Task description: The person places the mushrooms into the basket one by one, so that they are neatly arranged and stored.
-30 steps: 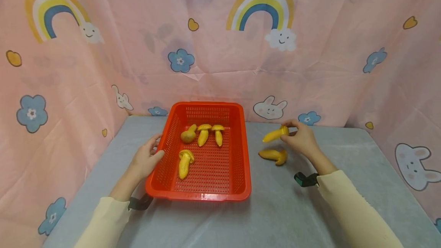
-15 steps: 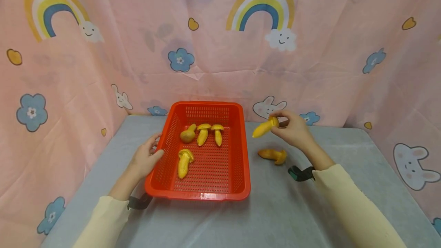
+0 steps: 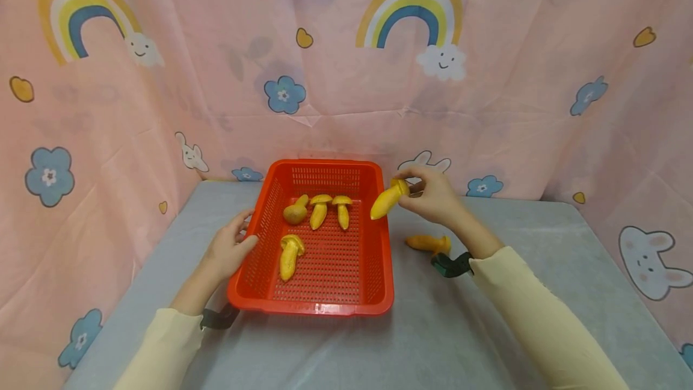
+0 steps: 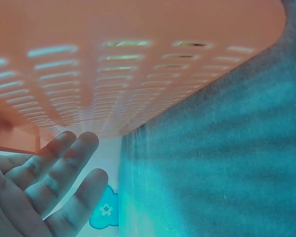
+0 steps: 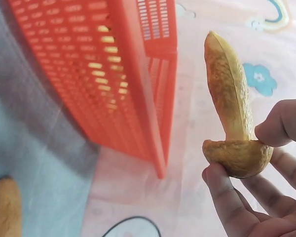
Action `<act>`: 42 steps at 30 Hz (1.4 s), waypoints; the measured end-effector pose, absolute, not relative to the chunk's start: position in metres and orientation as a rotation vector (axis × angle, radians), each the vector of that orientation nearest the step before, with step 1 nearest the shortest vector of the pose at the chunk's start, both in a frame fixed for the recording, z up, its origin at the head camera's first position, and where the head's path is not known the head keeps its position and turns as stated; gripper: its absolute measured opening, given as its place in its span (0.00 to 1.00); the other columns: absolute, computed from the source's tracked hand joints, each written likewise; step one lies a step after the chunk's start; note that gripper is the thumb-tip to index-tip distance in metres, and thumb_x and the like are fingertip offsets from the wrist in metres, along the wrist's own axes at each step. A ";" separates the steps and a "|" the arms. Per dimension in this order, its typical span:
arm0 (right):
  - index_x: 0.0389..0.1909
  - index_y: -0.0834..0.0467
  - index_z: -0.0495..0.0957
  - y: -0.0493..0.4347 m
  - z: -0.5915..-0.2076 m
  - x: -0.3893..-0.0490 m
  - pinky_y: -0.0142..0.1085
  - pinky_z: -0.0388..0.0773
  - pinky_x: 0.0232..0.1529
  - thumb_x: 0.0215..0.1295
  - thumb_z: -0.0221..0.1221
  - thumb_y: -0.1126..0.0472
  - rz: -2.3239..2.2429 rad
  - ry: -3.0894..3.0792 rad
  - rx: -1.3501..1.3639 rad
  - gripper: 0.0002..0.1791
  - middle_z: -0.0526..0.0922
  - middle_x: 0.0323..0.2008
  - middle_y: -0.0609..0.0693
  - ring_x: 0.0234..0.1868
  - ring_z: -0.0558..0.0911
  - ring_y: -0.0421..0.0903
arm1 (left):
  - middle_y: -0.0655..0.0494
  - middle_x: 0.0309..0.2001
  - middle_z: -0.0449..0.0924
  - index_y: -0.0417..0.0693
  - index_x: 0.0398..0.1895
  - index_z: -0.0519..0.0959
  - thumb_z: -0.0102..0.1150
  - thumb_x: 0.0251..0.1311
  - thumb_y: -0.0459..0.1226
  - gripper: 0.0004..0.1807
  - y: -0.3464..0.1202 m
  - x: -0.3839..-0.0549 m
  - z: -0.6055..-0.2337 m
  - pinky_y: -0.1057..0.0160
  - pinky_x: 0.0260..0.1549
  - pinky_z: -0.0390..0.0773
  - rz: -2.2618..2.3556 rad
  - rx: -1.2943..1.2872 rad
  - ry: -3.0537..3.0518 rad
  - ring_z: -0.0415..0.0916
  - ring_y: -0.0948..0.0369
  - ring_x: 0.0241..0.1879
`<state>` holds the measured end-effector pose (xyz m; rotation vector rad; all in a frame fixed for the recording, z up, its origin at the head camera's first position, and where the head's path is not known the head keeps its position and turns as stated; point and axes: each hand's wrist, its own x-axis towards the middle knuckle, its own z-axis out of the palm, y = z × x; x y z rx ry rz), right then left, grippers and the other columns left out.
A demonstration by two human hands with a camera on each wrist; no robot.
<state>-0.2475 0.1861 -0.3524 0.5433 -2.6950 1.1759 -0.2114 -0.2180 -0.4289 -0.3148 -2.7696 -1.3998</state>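
Observation:
My right hand [image 3: 433,197] pinches a yellow toy mushroom [image 3: 387,200] by its cap, over the right rim of a red plastic basket [image 3: 311,308]. In the right wrist view the thumb and fingertips press the cap of this mushroom [image 5: 229,94], and its stem points away from the hand. My left hand [image 3: 224,251] rests at the basket's left rim, thumb at the edge. The left wrist view shows its loosely extended fingers [image 4: 81,153] beside the slotted wall [image 4: 153,22]. Several mushrooms lie inside the basket, one of them a nearer mushroom [image 3: 290,256].
Another mushroom [image 3: 425,242] lies on the grey tabletop [image 3: 422,342] right of the basket, partly behind the right wrist's camera mount [image 3: 452,265]. A pink patterned curtain [image 3: 335,77] hangs behind the table and along both sides.
My right hand has lifted the mushroom and carried it left, from above the table to the basket's right rim. The left hand and the basket have stayed put.

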 end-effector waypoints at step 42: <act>0.48 0.57 0.79 0.095 -0.350 -0.258 0.38 0.82 0.45 0.51 0.59 0.71 1.262 -2.820 1.046 0.21 0.79 0.52 0.52 0.39 0.83 0.48 | 0.35 0.56 0.73 0.40 0.73 0.54 0.48 0.65 0.34 0.34 -0.219 -0.211 -0.430 0.51 0.40 0.84 -1.409 -0.315 -2.768 0.80 0.45 0.48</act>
